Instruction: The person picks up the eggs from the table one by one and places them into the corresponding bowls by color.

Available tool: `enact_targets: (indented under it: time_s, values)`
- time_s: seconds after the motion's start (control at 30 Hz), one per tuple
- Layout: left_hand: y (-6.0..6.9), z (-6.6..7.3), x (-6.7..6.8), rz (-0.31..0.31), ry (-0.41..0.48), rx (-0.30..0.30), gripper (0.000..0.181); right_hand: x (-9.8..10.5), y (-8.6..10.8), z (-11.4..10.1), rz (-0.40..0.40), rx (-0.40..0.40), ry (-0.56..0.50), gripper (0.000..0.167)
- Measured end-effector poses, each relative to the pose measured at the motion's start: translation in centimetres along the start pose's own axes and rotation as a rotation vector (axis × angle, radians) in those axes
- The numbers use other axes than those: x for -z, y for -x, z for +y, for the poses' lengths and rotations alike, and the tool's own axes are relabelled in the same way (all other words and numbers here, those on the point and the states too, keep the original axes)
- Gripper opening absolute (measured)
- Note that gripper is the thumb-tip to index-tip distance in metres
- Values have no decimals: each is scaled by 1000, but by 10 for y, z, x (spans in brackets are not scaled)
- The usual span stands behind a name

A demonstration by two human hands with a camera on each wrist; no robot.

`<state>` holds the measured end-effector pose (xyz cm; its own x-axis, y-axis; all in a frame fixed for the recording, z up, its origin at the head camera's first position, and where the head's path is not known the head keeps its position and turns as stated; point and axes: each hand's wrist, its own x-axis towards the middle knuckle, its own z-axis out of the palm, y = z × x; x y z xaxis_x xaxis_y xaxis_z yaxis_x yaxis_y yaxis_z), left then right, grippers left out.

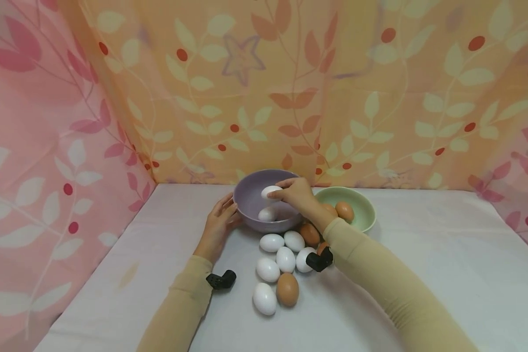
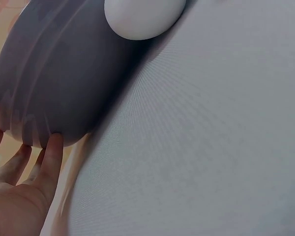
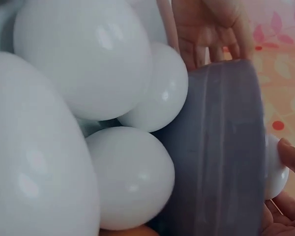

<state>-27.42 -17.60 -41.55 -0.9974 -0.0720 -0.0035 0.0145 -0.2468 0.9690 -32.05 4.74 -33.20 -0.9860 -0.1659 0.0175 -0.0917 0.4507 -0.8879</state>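
My right hand (image 1: 297, 195) pinches a white egg (image 1: 271, 192) above the inside of a purple bowl (image 1: 249, 188). That egg also shows past the bowl's rim in the right wrist view. Inside the bowl lies another white egg (image 1: 267, 214). My left hand (image 1: 217, 227) touches the bowl's left outer side with its fingertips, the fingers extended; in the left wrist view the fingers (image 2: 50, 160) meet the bowl's wall (image 2: 64, 83). In front of the bowl several white eggs (image 1: 285, 259) lie close together, with brown eggs (image 1: 288, 290) among them.
To the right of the purple bowl, a green bowl (image 1: 367, 212) holds brown eggs (image 1: 344, 211), partly behind my right forearm. All of this stands on a white-covered table (image 1: 440, 254). Patterned cloth (image 1: 356, 98) hangs behind and at both sides.
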Motion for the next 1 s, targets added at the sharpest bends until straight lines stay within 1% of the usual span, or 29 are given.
enact_targets:
  time_s: [0.13, 0.27, 0.5, 0.73, 1.0]
  values:
    - [-1, -2, -2, 4, 1, -3, 48, -7, -7, 3, 44, -13, 41, 43]
    - [-1, -2, -3, 4, 6, -4, 48, -12, -11, 7, 60, -23, 57, 44]
    - [0, 1, -2, 6, -7, -7, 49, -20, -16, 11, 38, -1, 90, 44]
    - [-2, 1, 0, 5, -23, 3, 48, -21, -16, 11, 24, 26, 137, 41]
    - [0, 1, -2, 14, -20, 4, 49, -24, -16, 13, 15, 37, 216, 32]
